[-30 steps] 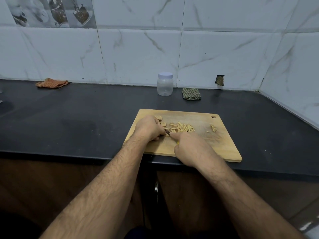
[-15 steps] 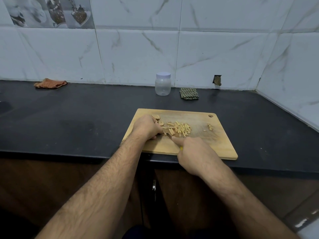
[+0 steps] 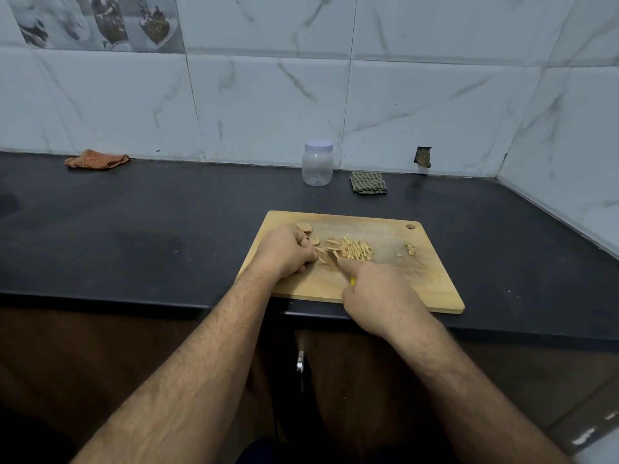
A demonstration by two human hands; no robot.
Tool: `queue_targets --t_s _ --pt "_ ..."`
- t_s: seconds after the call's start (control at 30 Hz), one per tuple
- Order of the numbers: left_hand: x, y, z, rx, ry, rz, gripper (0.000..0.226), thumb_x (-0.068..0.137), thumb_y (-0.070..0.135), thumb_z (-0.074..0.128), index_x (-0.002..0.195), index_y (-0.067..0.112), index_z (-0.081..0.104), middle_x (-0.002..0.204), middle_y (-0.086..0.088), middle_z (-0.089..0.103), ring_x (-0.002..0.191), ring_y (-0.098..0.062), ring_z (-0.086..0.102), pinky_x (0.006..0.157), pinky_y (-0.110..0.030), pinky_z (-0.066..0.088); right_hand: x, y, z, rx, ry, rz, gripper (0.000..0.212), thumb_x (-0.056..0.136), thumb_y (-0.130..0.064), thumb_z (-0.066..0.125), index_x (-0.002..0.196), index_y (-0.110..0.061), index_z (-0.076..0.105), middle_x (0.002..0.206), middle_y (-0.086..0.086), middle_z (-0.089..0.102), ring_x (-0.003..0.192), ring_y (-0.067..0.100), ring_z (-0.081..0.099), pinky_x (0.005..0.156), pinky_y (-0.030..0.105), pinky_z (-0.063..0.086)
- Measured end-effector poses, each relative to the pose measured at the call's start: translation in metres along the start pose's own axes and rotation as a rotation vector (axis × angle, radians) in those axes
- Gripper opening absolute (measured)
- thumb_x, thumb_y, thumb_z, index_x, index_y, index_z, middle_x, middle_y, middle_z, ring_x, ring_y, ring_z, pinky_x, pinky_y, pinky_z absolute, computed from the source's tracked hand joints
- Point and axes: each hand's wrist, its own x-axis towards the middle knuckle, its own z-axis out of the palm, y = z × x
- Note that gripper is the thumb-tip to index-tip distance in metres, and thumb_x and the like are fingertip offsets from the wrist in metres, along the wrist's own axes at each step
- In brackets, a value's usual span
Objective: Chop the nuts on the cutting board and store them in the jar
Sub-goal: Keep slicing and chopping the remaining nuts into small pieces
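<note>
A wooden cutting board (image 3: 432,283) lies at the counter's front edge. On it sits a row of sliced nut strips (image 3: 355,251), a few uncut nuts (image 3: 304,227) at its left end and small bits (image 3: 410,248) near the right. My left hand (image 3: 284,251) has curled fingers that pinch nut pieces against the board. My right hand (image 3: 375,293) grips a knife with a yellow handle (image 3: 352,281), forefinger stretched along the mostly hidden blade, whose tip meets the nuts. A clear plastic jar (image 3: 317,164) with a pale lid on stands behind the board by the wall.
A green checked cloth (image 3: 368,183) lies right of the jar, an orange cloth (image 3: 97,159) far left by the wall. The black counter (image 3: 134,236) meets tiled walls behind and at the right. A hole (image 3: 423,156) shows in the back tile.
My right hand with the knife has drawn slightly back toward me, then stayed at the nuts. The left hand keeps holding pieces in place. My head shifted a little.
</note>
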Motion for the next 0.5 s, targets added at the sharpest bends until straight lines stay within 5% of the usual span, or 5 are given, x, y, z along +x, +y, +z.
queue_targets --t_s 0.13,0.37,0.5 --pt "-0.004 -0.009 -0.002 -0.11 0.027 0.024 0.009 0.081 0.014 0.066 0.073 0.011 0.07 0.061 -0.001 0.066 0.053 -0.009 0.053 0.069 -0.029 0.05 -0.002 -0.005 0.005 0.006 -0.002 -0.055 0.062 0.093 -0.014 0.046 0.149 -0.039 0.037 0.141 -0.002 0.055 0.115 0.018 0.056 0.084 0.031 0.05" --pt "-0.013 -0.011 0.001 -0.286 0.245 0.016 0.017 0.081 0.014 0.055 0.067 0.015 0.066 0.049 0.01 0.06 0.042 -0.005 0.052 0.056 -0.021 0.042 0.006 0.002 -0.007 -0.116 -0.011 0.031 0.062 0.093 -0.012 0.044 0.149 -0.04 0.039 0.132 0.0 0.061 0.111 0.02 0.059 0.083 0.032 0.052" --pt "-0.01 -0.012 0.004 -0.276 0.317 0.009 0.017 0.082 0.017 0.056 0.069 0.022 0.065 0.064 0.012 0.064 0.063 -0.013 0.061 0.063 -0.023 0.043 0.008 -0.01 -0.01 -0.115 0.001 0.001 0.062 0.093 -0.014 0.045 0.149 -0.041 0.038 0.136 -0.001 0.059 0.117 0.021 0.057 0.082 0.031 0.048"
